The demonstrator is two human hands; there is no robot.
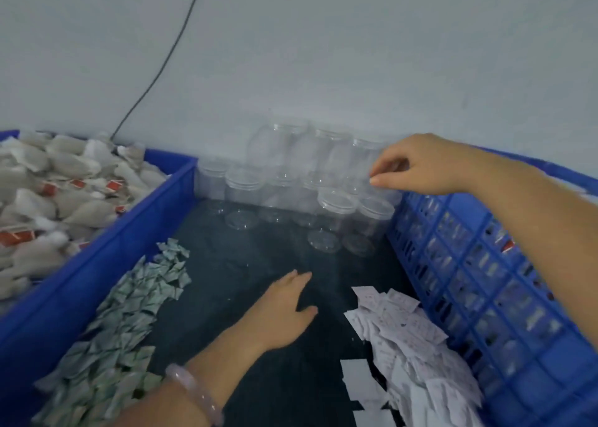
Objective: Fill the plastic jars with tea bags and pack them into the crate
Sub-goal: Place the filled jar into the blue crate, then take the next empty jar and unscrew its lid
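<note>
Fingers point(388, 180) of the right hand point(427, 164) were curled, tips at the rim of one of the clear round plastic jars point(336, 200) stacked against the wall. Whether they had gripped it I could not tell, as the jar was transparent and blurred. The left hand point(284, 307) lay flat on the dark tabletop point(226, 297) with its fingers straight and close together.

By my judgement the task was partly done. The stacked jars looked empty, and white tea bags with red tags point(64, 180) were heaped in the solid-walled blue bin point(97, 242). The blue lattice-walled plastic crate point(469, 232) appeared to hold jars already, but how many stayed hidden by its wall and the forearm.
</note>
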